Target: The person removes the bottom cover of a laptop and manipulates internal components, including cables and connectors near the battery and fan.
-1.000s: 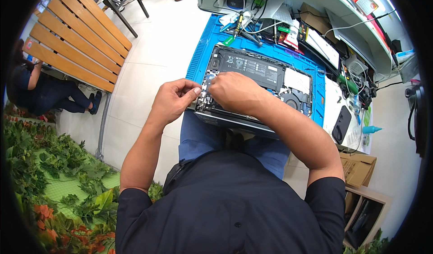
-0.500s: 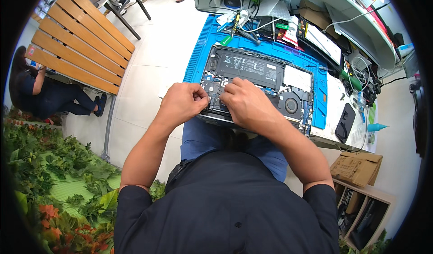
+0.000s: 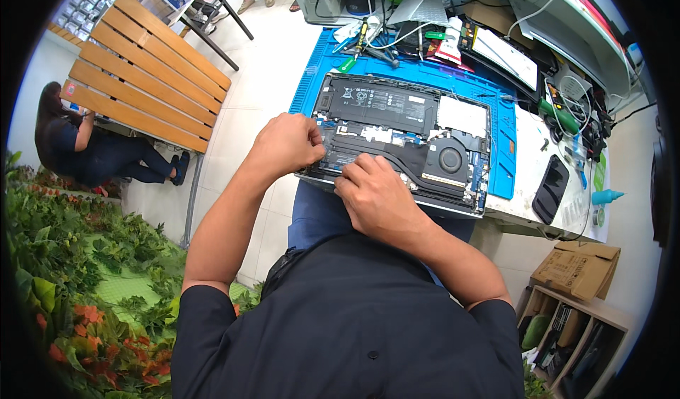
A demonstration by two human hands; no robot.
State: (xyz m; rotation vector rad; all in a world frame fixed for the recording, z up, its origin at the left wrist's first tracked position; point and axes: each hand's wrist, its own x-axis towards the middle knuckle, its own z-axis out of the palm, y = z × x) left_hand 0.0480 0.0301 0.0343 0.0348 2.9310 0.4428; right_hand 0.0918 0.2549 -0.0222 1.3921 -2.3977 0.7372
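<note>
An opened laptop (image 3: 432,112) lies with its insides bare on a blue work mat (image 3: 502,176). Its long black battery (image 3: 382,107) spans the far side, and a round fan (image 3: 448,161) sits at the right. My left hand (image 3: 283,144) is closed at the laptop's left edge, fingertips pinched together over the circuit board; what they hold, if anything, is hidden. Fingers curled, my right hand (image 3: 375,195) rests over the near edge, left of the fan. Its fingertips are turned down and hidden, so any object in them cannot be made out.
Beyond the laptop lie a screwdriver (image 3: 362,37), a white tube (image 3: 451,37) and tangled cables. A black phone (image 3: 550,190) lies at the table's right, near a teal bottle (image 3: 607,197). A cardboard box (image 3: 575,268) tops the shelf below. Someone sits by a slatted wooden bench (image 3: 152,73).
My right hand has moved nearer to me, off the middle of the board, uncovering black heat pipes. My left hand has shifted slightly farther along the left edge. The whole view has tilted a little.
</note>
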